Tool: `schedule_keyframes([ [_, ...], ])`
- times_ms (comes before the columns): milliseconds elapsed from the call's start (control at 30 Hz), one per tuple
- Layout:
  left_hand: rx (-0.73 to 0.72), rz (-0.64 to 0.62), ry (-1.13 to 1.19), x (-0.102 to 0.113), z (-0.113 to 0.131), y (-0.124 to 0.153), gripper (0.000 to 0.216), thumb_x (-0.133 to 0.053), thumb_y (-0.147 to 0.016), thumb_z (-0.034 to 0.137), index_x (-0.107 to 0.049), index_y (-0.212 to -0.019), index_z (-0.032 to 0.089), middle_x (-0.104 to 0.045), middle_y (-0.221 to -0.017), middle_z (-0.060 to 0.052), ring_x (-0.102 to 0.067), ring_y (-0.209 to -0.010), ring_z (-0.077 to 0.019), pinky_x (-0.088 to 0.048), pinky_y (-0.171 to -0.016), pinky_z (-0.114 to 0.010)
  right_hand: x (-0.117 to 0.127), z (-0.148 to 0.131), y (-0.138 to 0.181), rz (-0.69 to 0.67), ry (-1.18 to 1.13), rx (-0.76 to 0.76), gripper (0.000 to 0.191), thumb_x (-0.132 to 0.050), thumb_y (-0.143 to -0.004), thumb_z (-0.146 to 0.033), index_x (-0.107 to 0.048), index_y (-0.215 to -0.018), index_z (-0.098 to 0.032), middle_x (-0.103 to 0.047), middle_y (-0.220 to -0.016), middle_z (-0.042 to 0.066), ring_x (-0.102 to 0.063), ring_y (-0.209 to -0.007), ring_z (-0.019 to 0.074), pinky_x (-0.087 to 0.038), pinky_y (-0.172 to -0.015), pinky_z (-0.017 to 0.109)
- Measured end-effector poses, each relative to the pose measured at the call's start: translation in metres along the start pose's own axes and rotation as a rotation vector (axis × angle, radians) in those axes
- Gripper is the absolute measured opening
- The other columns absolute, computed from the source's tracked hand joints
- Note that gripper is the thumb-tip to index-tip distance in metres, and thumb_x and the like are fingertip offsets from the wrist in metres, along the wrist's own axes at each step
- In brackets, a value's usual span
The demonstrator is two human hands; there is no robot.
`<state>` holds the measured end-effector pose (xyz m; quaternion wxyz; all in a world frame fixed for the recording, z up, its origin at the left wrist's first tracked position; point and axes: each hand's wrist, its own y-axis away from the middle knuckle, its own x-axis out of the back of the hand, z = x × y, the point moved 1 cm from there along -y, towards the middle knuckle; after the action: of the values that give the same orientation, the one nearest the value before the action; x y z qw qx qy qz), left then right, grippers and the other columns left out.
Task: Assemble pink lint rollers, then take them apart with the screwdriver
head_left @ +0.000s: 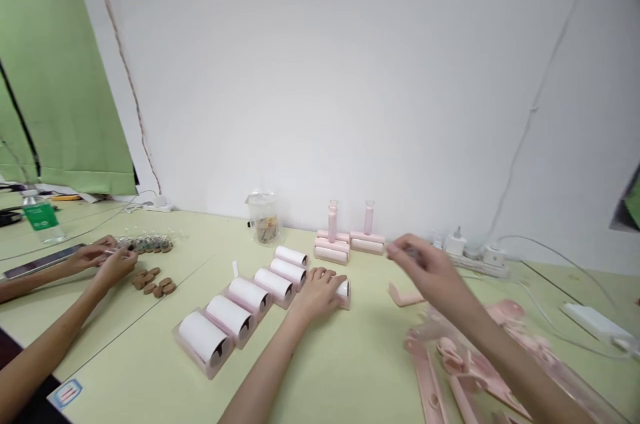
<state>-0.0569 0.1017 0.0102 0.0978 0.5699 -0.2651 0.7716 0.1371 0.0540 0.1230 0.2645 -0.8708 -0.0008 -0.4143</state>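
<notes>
My left hand (319, 291) lies over a lint roller with a white paper roll (343, 289), its fingers curved across it and hiding most of it. To its left is a slanting row of several more lint rollers (249, 296) in pale pink covers. My right hand (419, 259) is raised above the table on the right, thumb and fingers drawn together; anything between them is too small or hidden to make out. Below it lies a pink angled handle piece (404, 295). Pink plastic parts (470, 367) are heaped under my right forearm.
Pink rollers with upright handles (333, 241) stand by the wall, near a clear plastic bag (265, 219). A power strip (480, 264) and white cables lie at back right. At left, another person's hands (113, 264) work near brown pieces (154, 281) and a bottle (43, 217).
</notes>
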Motion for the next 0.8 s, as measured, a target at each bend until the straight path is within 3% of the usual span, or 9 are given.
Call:
schedule_keyframes([
  [133,0.069,0.083,-0.011,-0.008,-0.004,0.004,0.063,-0.054,-0.074,0.045,-0.031,-0.128,0.023,-0.039,-0.129,-0.011,-0.035,-0.115,-0.031,-0.03,-0.094,-0.046,-0.072,0.029,-0.073,-0.174,0.203,-0.045,0.019,-0.051,-0.085,-0.031,-0.054,-0.097,-0.017,-0.057,-0.095,0.004,-0.056,-0.083,0.0181,-0.046,-0.072,0.034],
  [233,0.059,0.122,-0.025,-0.018,-0.006,0.005,0.058,-0.046,-0.079,0.046,-0.028,-0.13,0.024,-0.037,-0.132,-0.009,-0.034,-0.118,-0.0293,-0.026,-0.098,-0.047,-0.118,0.044,-0.103,-0.251,0.326,-0.106,0.024,-0.053,-0.086,-0.028,-0.052,-0.106,-0.014,-0.053,-0.106,0.006,-0.055,-0.089,0.0196,-0.046,-0.075,0.039],
  [333,0.028,0.189,-0.013,-0.024,-0.009,0.006,0.053,-0.043,-0.082,0.039,-0.026,-0.13,0.025,-0.032,-0.136,-0.006,-0.029,-0.123,-0.0262,-0.018,-0.103,-0.048,-0.14,0.054,-0.112,-0.279,0.405,-0.136,0.026,-0.052,-0.087,-0.028,-0.051,-0.109,-0.015,-0.053,-0.108,0.007,-0.055,-0.09,0.0199,-0.047,-0.075,0.039],
  [433,0.012,0.356,0.056,-0.014,-0.002,0.006,0.051,-0.051,-0.076,0.035,-0.032,-0.122,0.023,-0.037,-0.132,-0.007,-0.032,-0.12,-0.0262,-0.012,-0.103,-0.052,-0.142,0.061,-0.109,-0.292,0.467,-0.143,0.027,-0.052,-0.087,-0.028,-0.05,-0.11,-0.015,-0.052,-0.11,0.007,-0.054,-0.091,0.0202,-0.047,-0.076,0.039],
  [533,0.035,0.683,0.157,0.03,0.019,0.004,0.034,-0.049,-0.074,0.024,-0.039,-0.106,0.021,-0.05,-0.117,-0.009,-0.042,-0.11,-0.025,-0.019,-0.098,-0.051,-0.132,0.068,-0.101,-0.322,0.493,-0.135,0.026,-0.051,-0.087,-0.029,-0.051,-0.109,-0.015,-0.053,-0.107,0.007,-0.055,-0.088,0.0193,-0.048,-0.074,0.038],
  [633,-0.014,1.083,0.365,0.101,0.045,0.006,0.019,-0.046,-0.071,0.019,-0.041,-0.089,0.022,-0.053,-0.103,-0.008,-0.047,-0.099,-0.0229,-0.033,-0.087,-0.044,-0.116,0.07,-0.089,-0.315,0.485,-0.128,0.024,-0.05,-0.087,-0.032,-0.053,-0.103,-0.014,-0.056,-0.099,0.005,-0.057,-0.081,0.017,-0.048,-0.07,0.035],
  [733,-0.308,1.376,0.685,0.164,0.068,0.025,0.008,-0.041,-0.069,0.014,-0.044,-0.07,0.021,-0.05,-0.075,-0.001,-0.051,-0.076,-0.0177,-0.041,-0.069,-0.035,-0.093,0.063,-0.067,-0.209,0.455,-0.114,0.025,-0.049,-0.086,-0.036,-0.054,-0.095,-0.014,-0.058,-0.09,0.004,-0.056,-0.077,0.0172,-0.045,-0.068,0.034],
  [800,-0.519,1.362,0.838,0.184,0.075,0.05,0.006,-0.043,-0.07,0.017,-0.047,-0.067,0.022,-0.047,-0.059,0.001,-0.048,-0.056,-0.0156,-0.04,-0.053,-0.032,-0.075,0.054,-0.044,-0.122,0.422,-0.086,0.025,-0.047,-0.084,-0.039,-0.052,-0.093,-0.016,-0.059,-0.087,0.004,-0.056,-0.075,0.0192,-0.042,-0.065,0.032],
])
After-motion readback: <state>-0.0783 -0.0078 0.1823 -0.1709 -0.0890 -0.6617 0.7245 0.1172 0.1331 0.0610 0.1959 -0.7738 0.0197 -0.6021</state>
